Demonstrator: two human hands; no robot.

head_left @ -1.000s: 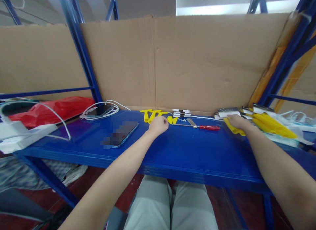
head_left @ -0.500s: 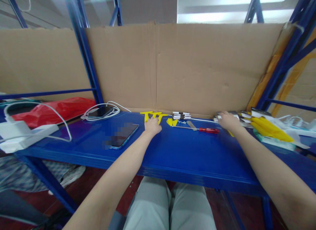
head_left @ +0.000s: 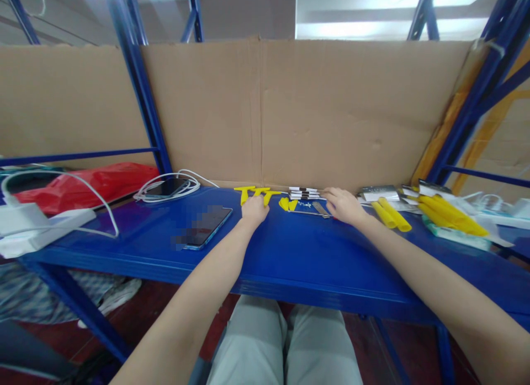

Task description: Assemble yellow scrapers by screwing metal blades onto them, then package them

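Observation:
My left hand [head_left: 254,210] is on the row of yellow T-shaped pieces [head_left: 245,196] by the cardboard. Its fingers are closed around the middle one, whose stem they hide. My right hand [head_left: 343,206] lies over the blue tabletop with its fingers stretched leftward, beside a stack of white-and-black strips [head_left: 304,193]. Under it the red screwdriver handle is hidden; only the thin shaft [head_left: 306,213] shows. Between the hands are small yellow pieces [head_left: 287,204], a flat grey strip [head_left: 320,208] and a cluster of tiny light bits [head_left: 305,204].
A phone [head_left: 209,228] lies left of my left hand. Further left are a coiled white cable [head_left: 192,186], a red bag [head_left: 95,186] and a white power strip [head_left: 49,233]. Two yellow handles [head_left: 391,214] and silver packets [head_left: 379,193] lie on the right. Cardboard [head_left: 323,115] walls the back.
My right hand has moved left from the silver packets to the screwdriver handle, uncovering the two yellow handles. My left hand stays at the yellow T-shaped pieces.

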